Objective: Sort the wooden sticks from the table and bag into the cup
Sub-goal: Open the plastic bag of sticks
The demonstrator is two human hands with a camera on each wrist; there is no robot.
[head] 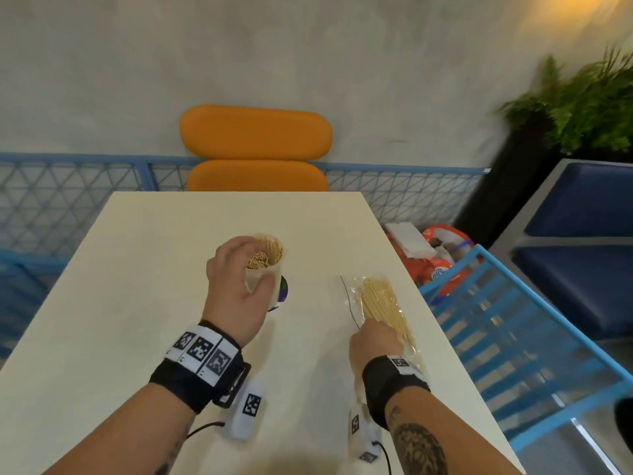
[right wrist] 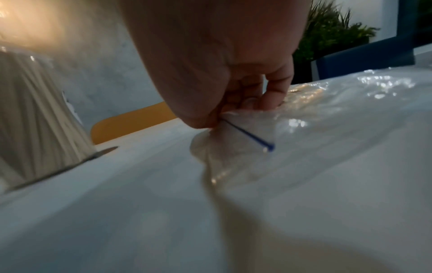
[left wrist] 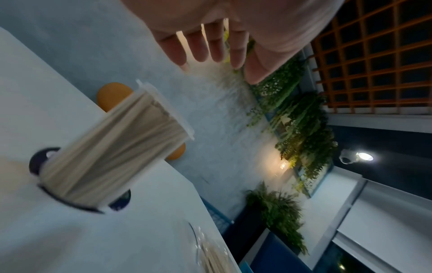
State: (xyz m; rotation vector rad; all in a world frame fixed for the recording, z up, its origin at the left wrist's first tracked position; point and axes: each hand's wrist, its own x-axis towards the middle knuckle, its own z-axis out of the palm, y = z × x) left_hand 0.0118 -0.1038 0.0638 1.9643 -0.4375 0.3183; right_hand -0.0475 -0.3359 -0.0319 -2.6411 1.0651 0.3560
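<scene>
A clear cup (head: pixel 265 265) packed with upright wooden sticks (head: pixel 265 255) stands mid-counter; a clear bag (head: pixel 376 306) of more sticks lies flat near the counter's right edge.

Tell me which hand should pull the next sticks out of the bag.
Right, probably. The right hand already pinches the bag at its edge beside the sticks. The left hand hovers open by the cup, apart from the bag.

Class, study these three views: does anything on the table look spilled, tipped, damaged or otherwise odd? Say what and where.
Nothing stands out. The cup stands upright, packed with wooden sticks, under the open left hand. The bag lies flat near the table edge with its sticks inside, its edge pinched by the right hand.
</scene>
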